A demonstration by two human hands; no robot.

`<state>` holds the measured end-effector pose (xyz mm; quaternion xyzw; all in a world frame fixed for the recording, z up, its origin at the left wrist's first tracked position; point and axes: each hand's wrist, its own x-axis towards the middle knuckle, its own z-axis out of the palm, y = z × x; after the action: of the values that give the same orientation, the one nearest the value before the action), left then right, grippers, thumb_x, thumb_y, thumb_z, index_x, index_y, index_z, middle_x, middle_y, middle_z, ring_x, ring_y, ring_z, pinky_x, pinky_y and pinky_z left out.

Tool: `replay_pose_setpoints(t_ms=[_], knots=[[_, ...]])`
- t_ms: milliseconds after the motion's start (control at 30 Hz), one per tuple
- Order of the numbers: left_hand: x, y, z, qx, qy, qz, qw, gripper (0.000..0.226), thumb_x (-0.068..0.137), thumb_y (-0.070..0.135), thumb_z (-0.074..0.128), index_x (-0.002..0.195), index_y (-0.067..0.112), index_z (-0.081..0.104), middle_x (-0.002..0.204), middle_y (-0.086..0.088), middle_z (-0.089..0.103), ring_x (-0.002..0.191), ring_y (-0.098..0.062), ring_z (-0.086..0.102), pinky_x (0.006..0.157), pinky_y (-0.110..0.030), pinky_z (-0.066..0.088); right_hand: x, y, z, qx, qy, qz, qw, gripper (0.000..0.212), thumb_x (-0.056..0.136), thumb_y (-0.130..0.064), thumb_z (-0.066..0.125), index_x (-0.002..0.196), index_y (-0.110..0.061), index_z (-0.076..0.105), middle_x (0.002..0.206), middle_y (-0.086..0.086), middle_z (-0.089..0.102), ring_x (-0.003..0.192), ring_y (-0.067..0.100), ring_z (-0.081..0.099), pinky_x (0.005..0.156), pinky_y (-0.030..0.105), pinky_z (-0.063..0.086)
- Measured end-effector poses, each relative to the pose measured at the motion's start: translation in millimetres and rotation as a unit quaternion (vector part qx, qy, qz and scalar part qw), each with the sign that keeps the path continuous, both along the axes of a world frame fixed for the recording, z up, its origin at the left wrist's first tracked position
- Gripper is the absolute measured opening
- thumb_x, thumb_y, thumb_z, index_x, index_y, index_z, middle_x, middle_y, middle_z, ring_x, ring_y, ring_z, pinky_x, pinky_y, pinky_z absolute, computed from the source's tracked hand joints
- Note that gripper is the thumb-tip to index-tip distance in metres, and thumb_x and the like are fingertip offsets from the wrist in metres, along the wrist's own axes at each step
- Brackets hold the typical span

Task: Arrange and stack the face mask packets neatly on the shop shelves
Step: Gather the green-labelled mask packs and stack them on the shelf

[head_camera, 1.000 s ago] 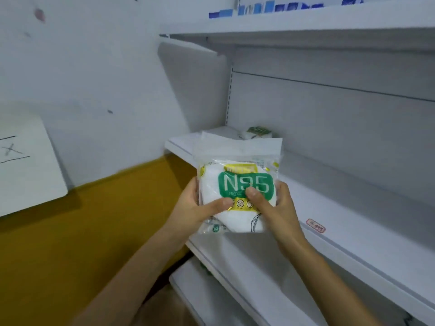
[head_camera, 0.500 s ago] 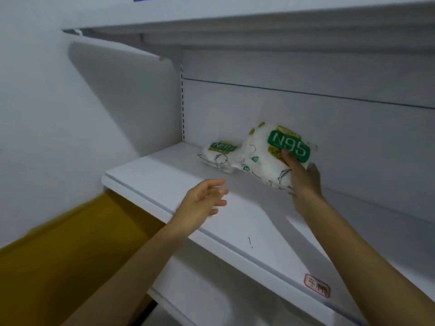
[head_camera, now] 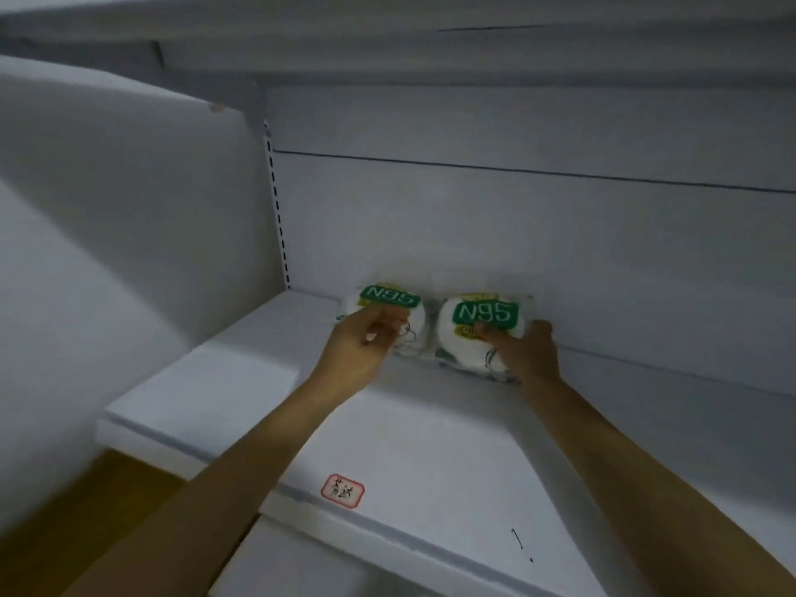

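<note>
The two N95 mask packets lie side by side at the back of the shelf (head_camera: 430, 445), nearly touching, each directly ahead of one hand. The left packet (head_camera: 390, 314) has its label upside down (the right packet (head_camera: 480, 327) reads upright). The left hand (head_camera: 362, 344) pinches the left packet's near edge; the right hand (head_camera: 523, 349) grips the right one, thumb pressing its face. Turning the left packet falls to the left hand.

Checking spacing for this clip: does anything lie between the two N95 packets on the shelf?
Nothing: the head view shows only a narrow, blurry gap between the left N95 packet and the right N95 packet.
</note>
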<state>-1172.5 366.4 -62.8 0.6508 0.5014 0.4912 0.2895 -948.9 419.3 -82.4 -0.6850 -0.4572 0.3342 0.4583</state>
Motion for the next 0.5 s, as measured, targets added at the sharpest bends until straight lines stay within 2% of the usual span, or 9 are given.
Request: replay_pose_setpoints(t_ms=[67, 133, 200, 233, 267, 300, 367, 433, 500], knots=[[-8.5, 31.1, -4.5, 0.006, 0.117, -0.003, 0.993, 0.025, 0.097, 0.016, 0.053, 0.119, 0.018, 0.066, 0.122, -0.002, 0.065, 0.106, -0.009, 0.061, 0.091, -0.02, 0.047, -6.7, 1.8, 2.3, 0.018, -0.142, -0.041, 0.989, 0.123, 0.063, -0.056, 0.082, 0.153, -0.012, 0.01, 0.157, 0.014, 0.022, 0.141, 0.031, 0.029, 0.112, 0.047, 0.03], [-18.3, 58.0, -8.0, 0.046, 0.249, -0.014, 0.967, 0.035, 0.099, 0.03, 0.048, 0.13, 0.021, 0.06, 0.136, -0.001, 0.056, 0.125, -0.018, 0.051, 0.103, -0.024, 0.038, -12.4, 0.4, 9.2, 0.099, -0.258, -0.084, 0.957, 0.121, 0.069, -0.055, 0.078, 0.154, -0.015, 0.003, 0.161, 0.013, 0.005, 0.147, 0.03, 0.014, 0.116, 0.048, 0.015], [-22.0, 80.8, -12.7, 0.101, 0.342, -0.038, 0.933, 0.057, 0.094, 0.049, 0.03, 0.136, 0.018, 0.054, 0.145, -0.003, 0.048, 0.136, -0.023, 0.041, 0.109, -0.025, 0.026, -17.1, -0.7, 12.2, 0.208, -0.383, -0.094, 0.895, 0.097, 0.08, -0.055, 0.068, 0.154, -0.017, 0.016, 0.161, 0.014, 0.009, 0.147, 0.03, 0.012, 0.117, 0.05, 0.009], [-21.3, 90.9, -16.0, 0.109, 0.386, -0.047, 0.915, 0.07, 0.089, 0.056, 0.019, 0.139, 0.018, 0.051, 0.148, -0.003, 0.044, 0.139, -0.024, 0.036, 0.112, -0.029, 0.023, -18.5, 2.1, 10.0, 0.219, -0.446, -0.081, 0.864, 0.083, 0.085, -0.058, 0.057, 0.152, -0.02, 0.025, 0.16, 0.013, 0.014, 0.147, 0.031, 0.014, 0.116, 0.053, 0.008], [-19.1, 99.0, -20.3, 0.112, 0.427, -0.049, 0.896, 0.078, 0.086, 0.058, 0.011, 0.141, 0.019, 0.047, 0.15, -0.002, 0.041, 0.141, -0.025, 0.034, 0.114, -0.034, 0.022, -20.1, 4.6, 8.2, 0.189, -0.491, -0.06, 0.848, 0.074, 0.089, -0.063, 0.044, 0.15, -0.024, 0.03, 0.16, 0.011, 0.017, 0.148, 0.031, 0.014, 0.116, 0.055, 0.007], [-16.3, 106.1, -26.9, 0.118, 0.457, -0.044, 0.88, 0.078, 0.086, 0.058, 0.008, 0.142, 0.02, 0.047, 0.15, -0.001, 0.042, 0.14, -0.025, 0.036, 0.113, -0.038, 0.024, -20.3, 8.4, 5.6, 0.119, -0.495, -0.032, 0.86, 0.07, 0.09, -0.067, 0.036, 0.149, -0.03, 0.031, 0.161, 0.008, 0.016, 0.148, 0.03, 0.014, 0.115, 0.055, 0.008], [-9.6, 111.6, -36.9, 0.143, 0.468, -0.033, 0.871, 0.066, 0.092, 0.051, 0.019, 0.132, 0.017, 0.059, 0.138, -0.004, 0.056, 0.127, -0.028, 0.052, 0.105, -0.045, 0.038, -18.5, 13.5, 0.3, -0.019, -0.386, 0.012, 0.922, 0.068, 0.09, -0.069, 0.036, 0.149, -0.035, 0.028, 0.161, 0.003, 0.017, 0.144, 0.03, 0.022, 0.114, 0.051, 0.019], [-6.1, 117.1, -45.2, 0.182, 0.45, -0.018, 0.874, 0.055, 0.094, 0.043, 0.03, 0.123, 0.014, 0.066, 0.127, -0.007, 0.064, 0.117, -0.029, 0.06, 0.097, -0.047, 0.045, -15.5, 16.3, -4.8, -0.029, -0.297, 0.017, 0.954, 0.068, 0.089, -0.066, 0.043, 0.148, -0.035, 0.029, 0.158, 0.001, 0.022, 0.139, 0.03, 0.032, 0.111, 0.046, 0.03], [-4.8, 120.4, -49.7, 0.208, 0.419, -0.01, 0.884, 0.051, 0.094, 0.04, 0.034, 0.121, 0.012, 0.067, 0.125, -0.008, 0.065, 0.116, -0.03, 0.061, 0.098, -0.047, 0.044, -18.7, 14.3, -4.6, -0.009, -0.31, 0.019, 0.95, 0.067, 0.089, -0.064, 0.046, 0.148, -0.035, 0.03, 0.157, 0.0, 0.023, 0.137, 0.03, 0.034, 0.109, 0.044, 0.032]])
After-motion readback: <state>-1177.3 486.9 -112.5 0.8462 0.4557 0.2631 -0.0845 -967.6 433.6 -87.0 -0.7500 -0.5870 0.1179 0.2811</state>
